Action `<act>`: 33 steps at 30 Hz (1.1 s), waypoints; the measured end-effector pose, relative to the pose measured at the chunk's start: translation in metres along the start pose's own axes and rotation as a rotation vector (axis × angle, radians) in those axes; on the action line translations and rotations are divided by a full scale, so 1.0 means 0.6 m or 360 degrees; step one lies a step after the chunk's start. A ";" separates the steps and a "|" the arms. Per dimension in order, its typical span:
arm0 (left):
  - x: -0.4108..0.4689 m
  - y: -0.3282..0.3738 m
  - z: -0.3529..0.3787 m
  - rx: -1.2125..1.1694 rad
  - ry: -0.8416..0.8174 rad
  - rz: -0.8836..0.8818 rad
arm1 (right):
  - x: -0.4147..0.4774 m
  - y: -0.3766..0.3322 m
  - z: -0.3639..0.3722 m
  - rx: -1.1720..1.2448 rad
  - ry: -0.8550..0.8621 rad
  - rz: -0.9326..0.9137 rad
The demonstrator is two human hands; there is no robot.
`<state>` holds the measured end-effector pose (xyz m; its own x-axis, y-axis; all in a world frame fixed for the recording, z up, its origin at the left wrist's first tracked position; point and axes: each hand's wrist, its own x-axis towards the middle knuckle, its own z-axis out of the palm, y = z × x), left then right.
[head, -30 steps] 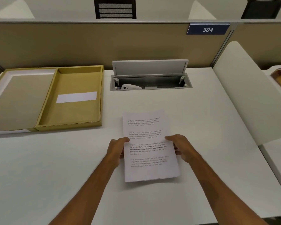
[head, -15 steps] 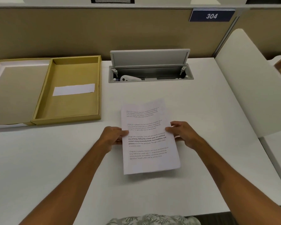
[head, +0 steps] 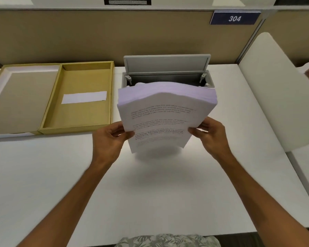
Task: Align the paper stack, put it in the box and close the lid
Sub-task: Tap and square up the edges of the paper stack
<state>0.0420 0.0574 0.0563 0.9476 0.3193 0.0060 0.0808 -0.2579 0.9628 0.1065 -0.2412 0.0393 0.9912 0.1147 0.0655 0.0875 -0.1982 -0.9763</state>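
The paper stack (head: 161,118) is held upright between both hands, clear of the white desk (head: 43,184); its lower edge hangs above the desktop, blurred, and its top edges bow upward above the grip. The left hand (head: 111,138) is closed on the stack's left edge, thumb on the printed front sheet, fingers behind; the right hand (head: 210,134) is clamped likewise on the right edge. To the left of the grip and slightly beyond it, the yellow box (head: 50,104) lies open, a white slip (head: 84,97) on its floor; its lid (head: 16,98) is folded out flat further left. Directly behind the held stack, a grey cable hatch (head: 168,63) stands open.
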 end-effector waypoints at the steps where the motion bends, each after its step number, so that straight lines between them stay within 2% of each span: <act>1: -0.002 -0.006 0.000 0.0021 0.0004 -0.0009 | -0.002 0.001 0.002 -0.0020 -0.0009 -0.0006; 9: -0.002 -0.031 0.004 0.0151 0.0000 -0.0022 | -0.016 0.008 0.025 -0.0118 -0.0003 -0.0018; 17: -0.009 -0.030 0.011 0.0154 0.0191 0.0013 | -0.009 -0.002 0.026 -0.0113 0.0087 -0.0110; 27: -0.023 -0.036 0.020 0.0206 0.0215 0.0001 | -0.023 0.013 0.029 -0.0112 0.0141 -0.0042; 33: -0.036 -0.033 0.021 0.0157 0.0158 -0.0047 | -0.032 0.012 0.034 -0.0111 0.0065 -0.0024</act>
<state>0.0240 0.0439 0.0337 0.9096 0.4154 0.0093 0.1428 -0.3337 0.9318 0.0859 -0.2250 0.0269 0.9928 0.0787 0.0901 0.1079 -0.2645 -0.9583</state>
